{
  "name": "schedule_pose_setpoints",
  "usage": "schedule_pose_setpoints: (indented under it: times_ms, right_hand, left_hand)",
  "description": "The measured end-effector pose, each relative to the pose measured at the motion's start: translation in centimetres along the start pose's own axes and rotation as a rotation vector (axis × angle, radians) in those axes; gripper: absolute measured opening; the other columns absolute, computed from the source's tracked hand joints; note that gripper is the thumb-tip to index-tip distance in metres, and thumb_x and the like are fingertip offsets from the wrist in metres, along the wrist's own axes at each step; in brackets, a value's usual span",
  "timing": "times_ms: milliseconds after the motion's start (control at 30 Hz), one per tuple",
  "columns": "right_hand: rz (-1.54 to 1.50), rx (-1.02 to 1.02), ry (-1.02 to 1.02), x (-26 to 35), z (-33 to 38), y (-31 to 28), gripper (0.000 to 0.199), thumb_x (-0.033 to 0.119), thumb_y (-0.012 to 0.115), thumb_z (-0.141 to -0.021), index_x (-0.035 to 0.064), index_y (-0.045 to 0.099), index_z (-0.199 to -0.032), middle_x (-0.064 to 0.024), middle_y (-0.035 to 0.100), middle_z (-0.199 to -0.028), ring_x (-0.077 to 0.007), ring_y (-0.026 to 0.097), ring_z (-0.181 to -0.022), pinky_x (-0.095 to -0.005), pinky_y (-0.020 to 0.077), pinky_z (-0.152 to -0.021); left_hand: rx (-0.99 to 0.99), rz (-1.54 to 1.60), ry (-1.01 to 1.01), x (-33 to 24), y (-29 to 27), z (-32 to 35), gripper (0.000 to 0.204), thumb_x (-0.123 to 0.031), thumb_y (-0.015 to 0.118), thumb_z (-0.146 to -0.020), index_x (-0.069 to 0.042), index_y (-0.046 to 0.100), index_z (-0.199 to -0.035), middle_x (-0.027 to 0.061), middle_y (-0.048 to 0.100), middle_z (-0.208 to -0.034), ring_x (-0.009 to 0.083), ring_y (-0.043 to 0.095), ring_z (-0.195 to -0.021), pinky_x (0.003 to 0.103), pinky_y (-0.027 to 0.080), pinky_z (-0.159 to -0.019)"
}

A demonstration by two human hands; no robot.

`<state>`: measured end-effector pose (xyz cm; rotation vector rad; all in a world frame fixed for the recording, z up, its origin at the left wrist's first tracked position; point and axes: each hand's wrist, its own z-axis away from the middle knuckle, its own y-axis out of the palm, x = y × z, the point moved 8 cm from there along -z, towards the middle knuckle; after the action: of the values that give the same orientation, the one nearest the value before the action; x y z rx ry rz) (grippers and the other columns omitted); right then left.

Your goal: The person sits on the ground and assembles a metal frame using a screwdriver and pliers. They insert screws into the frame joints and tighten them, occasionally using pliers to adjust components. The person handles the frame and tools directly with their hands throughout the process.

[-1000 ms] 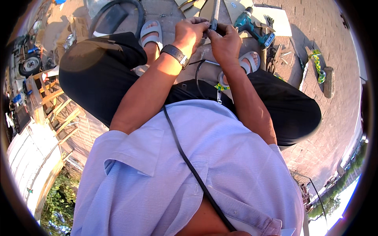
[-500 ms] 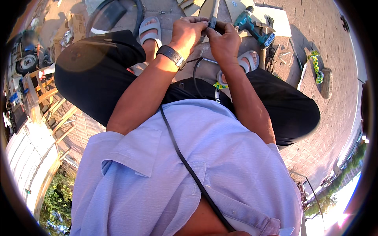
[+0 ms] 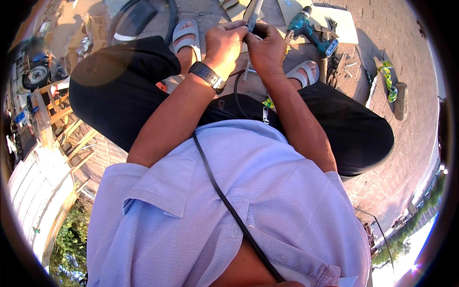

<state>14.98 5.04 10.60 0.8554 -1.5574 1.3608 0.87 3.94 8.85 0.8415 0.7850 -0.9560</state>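
Between my raised hands, near the top of the view, a long grey metal bar (image 3: 255, 15) points away from me. My left hand (image 3: 224, 45), with a black watch on its wrist, pinches the bar's near end between thumb and fingers. Closed on the same end from the other side is my right hand (image 3: 267, 51). The two thumbs nearly meet, and the tip of the bar is hidden by the fingers. A teal cordless drill (image 3: 306, 29) lies just right of my right hand. Something yellow (image 3: 288, 42) shows between them.
Flat cardboard (image 3: 345, 24) lies under the drill, with pliers-like tools (image 3: 333, 74) nearby. Farther right are a green-yellow strap (image 3: 388, 79) and a wooden block (image 3: 400, 101). A black tyre-like ring (image 3: 171, 21) is at far left, beside my sandalled foot. Wooden slats (image 3: 60, 115) stand left.
Both hands have shifted slightly left with the bar, staying closed on its end. The yellow thing beside my right hand now shows more. The surroundings have slid a little with the view.
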Motion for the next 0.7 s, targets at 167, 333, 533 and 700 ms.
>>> schedule_pose_setpoints:
  times_ms: [167,333,533,700]
  right_hand:
    - [-0.100,0.035,0.026,-0.2,0.4,1.8,0.029,0.015,0.076,-0.084,-0.0060,0.071,-0.104,-0.0216,0.075,-0.098,-0.0302,0.074,-0.087,-0.0397,0.0576,-0.079]
    - [-0.076,0.133,-0.032,0.1,0.7,3.3,0.027,0.006,0.069,-0.085,-0.0049,0.071,-0.109,-0.0228,0.074,-0.098,-0.0341,0.074,-0.090,-0.0405,0.0577,-0.082]
    - [-0.122,0.277,-0.139,0.3,1.2,5.6,0.035,-0.001,0.061,-0.084,-0.0033,0.070,-0.117,-0.0242,0.071,-0.110,-0.0374,0.071,-0.101,-0.0413,0.0565,-0.090]
    - [-0.082,0.425,-0.087,-1.4,1.3,6.9,0.046,-0.001,0.057,-0.085,-0.0013,0.065,-0.129,-0.0231,0.071,-0.121,-0.0325,0.070,-0.115,-0.0386,0.0555,-0.096]
  left_hand:
    - [0.018,-0.014,-0.008,0.5,-1.4,-0.5,0.045,-0.004,0.072,-0.090,0.015,0.061,-0.129,0.0173,0.071,-0.113,0.0201,0.068,-0.102,0.029,0.053,-0.092]
    - [-0.081,-0.254,0.122,-1.0,-2.7,0.1,0.045,-0.003,0.076,-0.088,0.012,0.062,-0.128,0.0155,0.071,-0.109,0.0185,0.068,-0.100,0.027,0.054,-0.089]
    - [-0.220,-0.405,0.224,0.0,-6.6,-2.1,0.037,0.001,0.078,-0.086,0.011,0.064,-0.119,0.0141,0.073,-0.105,0.0197,0.070,-0.091,0.029,0.056,-0.084]
    - [-0.270,-0.308,0.144,0.1,-8.5,-2.4,0.040,0.002,0.077,-0.087,0.011,0.063,-0.122,0.0133,0.071,-0.103,0.0183,0.069,-0.088,0.029,0.056,-0.082]
